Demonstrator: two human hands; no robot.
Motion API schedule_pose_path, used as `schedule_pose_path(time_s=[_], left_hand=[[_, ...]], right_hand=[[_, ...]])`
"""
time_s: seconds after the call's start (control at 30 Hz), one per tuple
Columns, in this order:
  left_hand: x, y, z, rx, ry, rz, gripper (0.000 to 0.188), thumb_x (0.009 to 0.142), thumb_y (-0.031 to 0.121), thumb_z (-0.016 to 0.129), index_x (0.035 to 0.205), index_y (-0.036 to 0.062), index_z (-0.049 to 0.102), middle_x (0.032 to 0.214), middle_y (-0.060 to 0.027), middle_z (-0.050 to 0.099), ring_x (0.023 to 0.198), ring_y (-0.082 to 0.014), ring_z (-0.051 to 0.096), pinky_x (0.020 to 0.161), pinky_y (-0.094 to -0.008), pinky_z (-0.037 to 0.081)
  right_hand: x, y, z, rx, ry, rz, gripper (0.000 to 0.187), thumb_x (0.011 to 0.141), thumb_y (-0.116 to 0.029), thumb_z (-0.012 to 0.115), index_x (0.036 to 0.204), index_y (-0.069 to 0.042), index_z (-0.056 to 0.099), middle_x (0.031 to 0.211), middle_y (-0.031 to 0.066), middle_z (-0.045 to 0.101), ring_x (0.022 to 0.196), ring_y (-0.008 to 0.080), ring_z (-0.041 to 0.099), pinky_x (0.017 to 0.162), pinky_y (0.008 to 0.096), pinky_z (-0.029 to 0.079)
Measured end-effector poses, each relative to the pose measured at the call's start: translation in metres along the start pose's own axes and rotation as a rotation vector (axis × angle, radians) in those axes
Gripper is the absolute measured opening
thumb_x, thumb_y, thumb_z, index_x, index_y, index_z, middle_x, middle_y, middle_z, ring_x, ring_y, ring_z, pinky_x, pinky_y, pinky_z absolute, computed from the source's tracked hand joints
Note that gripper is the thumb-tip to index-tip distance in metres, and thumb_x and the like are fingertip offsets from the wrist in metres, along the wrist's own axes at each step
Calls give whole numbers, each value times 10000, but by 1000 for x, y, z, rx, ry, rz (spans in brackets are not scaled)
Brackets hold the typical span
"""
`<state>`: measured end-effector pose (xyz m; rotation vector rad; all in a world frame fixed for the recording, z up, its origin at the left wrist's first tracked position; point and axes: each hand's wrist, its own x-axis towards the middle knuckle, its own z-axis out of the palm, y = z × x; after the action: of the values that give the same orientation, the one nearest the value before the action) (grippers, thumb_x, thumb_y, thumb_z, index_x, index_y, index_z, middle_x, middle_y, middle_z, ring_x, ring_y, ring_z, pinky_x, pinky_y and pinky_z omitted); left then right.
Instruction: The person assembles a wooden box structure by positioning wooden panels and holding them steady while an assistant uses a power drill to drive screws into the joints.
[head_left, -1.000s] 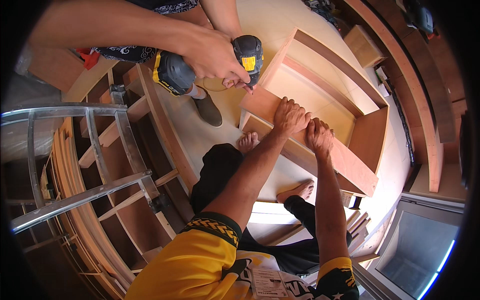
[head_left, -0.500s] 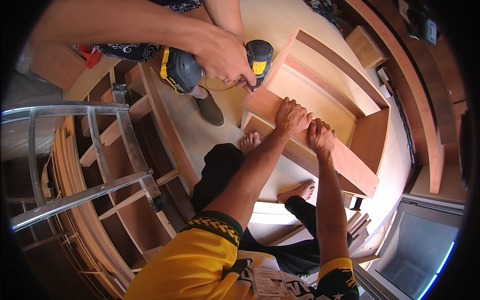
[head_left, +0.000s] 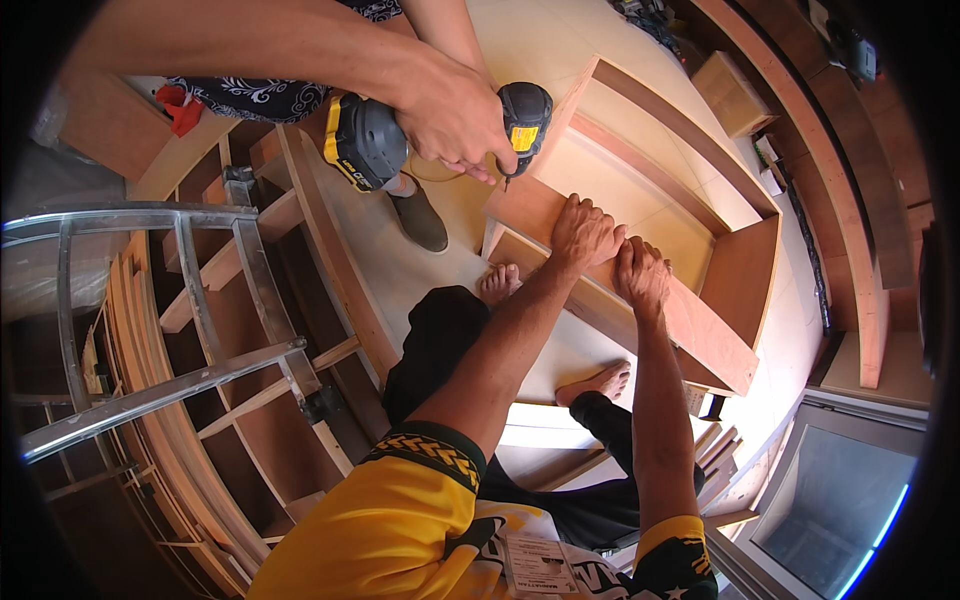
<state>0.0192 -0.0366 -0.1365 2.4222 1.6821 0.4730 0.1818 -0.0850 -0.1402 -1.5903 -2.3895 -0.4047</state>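
Note:
My left hand (head_left: 585,236) and my right hand (head_left: 642,275) sit close together, fingers closed over the upper edge of a reddish wooden board (head_left: 705,322). The board forms one long side of an open rectangular wooden frame (head_left: 742,272) with a divider inside. At the board's far left end, a co-worker's hand (head_left: 455,115) grips a black and yellow cordless drill (head_left: 527,125). Its thin bit points down at the board's corner; whether it touches the wood I cannot tell. The co-worker's other hand is mostly hidden, with fingertips showing beneath.
An aluminium ladder (head_left: 170,385) lies over a large wooden framework (head_left: 290,420) on the left. My bare feet (head_left: 595,384) are beside the frame, near a co-worker's shoe (head_left: 420,222). A wooden box (head_left: 733,95) stands behind; a glass-panelled metal frame (head_left: 830,490) is at lower right.
The co-worker's drill and hand have shifted slightly right and tilted, and the bit now shows above the board's corner. My hands and the frame have stayed in place.

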Motion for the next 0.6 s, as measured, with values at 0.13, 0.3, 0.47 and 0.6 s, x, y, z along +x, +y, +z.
schedule_pose_path(time_s=[0.13,0.3,0.47,0.6], left_hand=[[-1,0,3,-11,35,8,537,1034,475,497,854,75,808,853,-149,780,926,-280,708,968,-480,450],[-1,-1,3,-10,29,3,544,1035,476,492,852,71,807,851,-147,780,924,-277,709,965,-479,449],[0,-2,4,-3,27,11,549,1038,478,490,848,72,807,843,-142,778,911,-271,708,959,-477,448],[0,-1,2,-11,9,10,548,1039,477,489,846,74,807,839,-140,778,910,-269,708,958,-478,448]], right_hand=[[-1,1,1,12,20,-6,80,950,-131,632,946,-61,593,886,83,635,741,320,674,568,533,523],[3,-5,-8,10,24,-19,82,956,-127,623,925,-58,590,888,85,636,739,321,671,570,525,522],[1,-1,-2,8,2,-3,78,954,-127,624,934,-61,590,887,83,636,742,318,670,573,526,521],[-1,1,2,1,0,-3,66,946,-117,628,942,-64,588,882,80,631,742,314,669,568,522,518]])
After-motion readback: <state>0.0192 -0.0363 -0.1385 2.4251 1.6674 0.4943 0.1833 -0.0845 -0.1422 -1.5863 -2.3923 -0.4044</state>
